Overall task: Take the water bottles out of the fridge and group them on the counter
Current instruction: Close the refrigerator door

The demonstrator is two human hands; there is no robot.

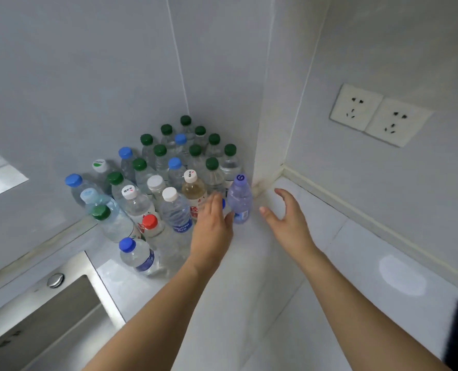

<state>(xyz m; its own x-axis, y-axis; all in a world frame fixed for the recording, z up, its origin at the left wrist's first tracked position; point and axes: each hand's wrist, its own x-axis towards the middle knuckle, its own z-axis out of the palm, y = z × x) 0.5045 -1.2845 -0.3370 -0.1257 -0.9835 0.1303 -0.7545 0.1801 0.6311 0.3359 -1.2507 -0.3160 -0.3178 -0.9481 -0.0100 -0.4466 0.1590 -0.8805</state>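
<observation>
Both hands are reaching toward the right edge of a crowd of water bottles (169, 183) that is standing packed into the far corner of the white counter (289, 263). The left hand (211, 228) is lying with straight fingers against the bottles at the near right of the group, its thumb just beside the purple-capped bottle (239, 200); the right hand (287, 218) is hovering spread and apart from that bottle, holding nothing. The main risk, as I judge it, is toppling: the bottles are standing tall, narrow and tight together, so a sideways nudge from the left hand could be tipping one into its neighbours and sending several over. The purple-capped bottle is standing alone at the edge of the group, nearest the wall corner, and looks the likeliest to fall if either hand is brushing it carelessly. On the near left the blue-capped bottle (138, 257) is sitting close to the steel sink (61, 303), so a knocked bottle could be rolling into it. Most bottles are showing clear water, capped in green, blue, white or red; the white-capped bottle (194, 192) with a red label is holding a yellowish liquid. The fridge is not showing here, so I cannot tell whether more bottles are waiting inside.
</observation>
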